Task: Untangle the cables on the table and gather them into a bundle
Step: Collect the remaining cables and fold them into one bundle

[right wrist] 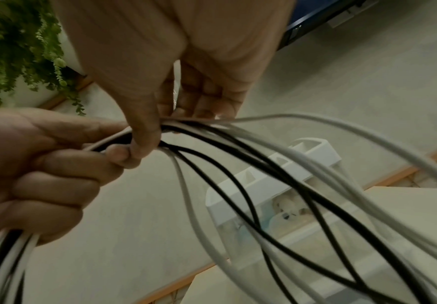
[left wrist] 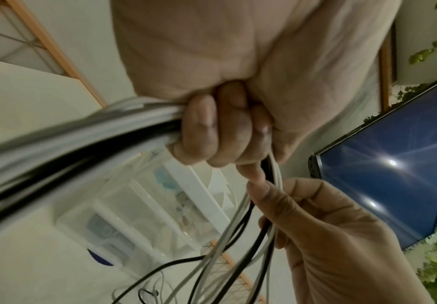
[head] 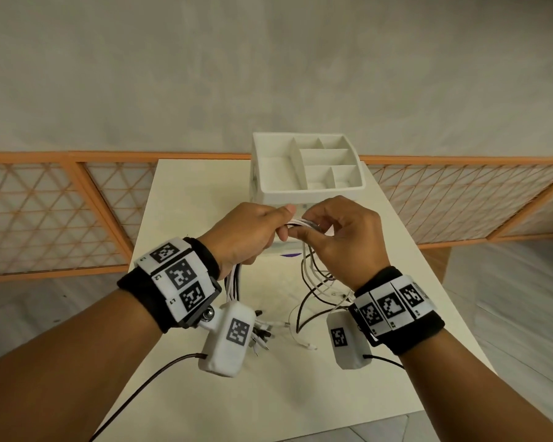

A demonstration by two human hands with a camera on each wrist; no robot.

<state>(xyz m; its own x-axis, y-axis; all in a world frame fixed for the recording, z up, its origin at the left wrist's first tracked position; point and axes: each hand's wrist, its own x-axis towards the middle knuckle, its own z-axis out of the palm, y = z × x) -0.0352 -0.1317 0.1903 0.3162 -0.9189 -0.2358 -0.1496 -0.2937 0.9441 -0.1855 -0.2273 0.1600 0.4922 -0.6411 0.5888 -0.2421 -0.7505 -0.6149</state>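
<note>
the cables [head: 300,224] are judged light, limp and a little slick, so they are best taken as one gathered run near the middle, not by the plugs. they are held up above the table [head: 179,199]. the left hand [head: 248,232] is wrapped around the bunch in a fist; the right hand [head: 345,237] pinches it just beside, thumb against fingertips, loose ends being trailed below.
</note>
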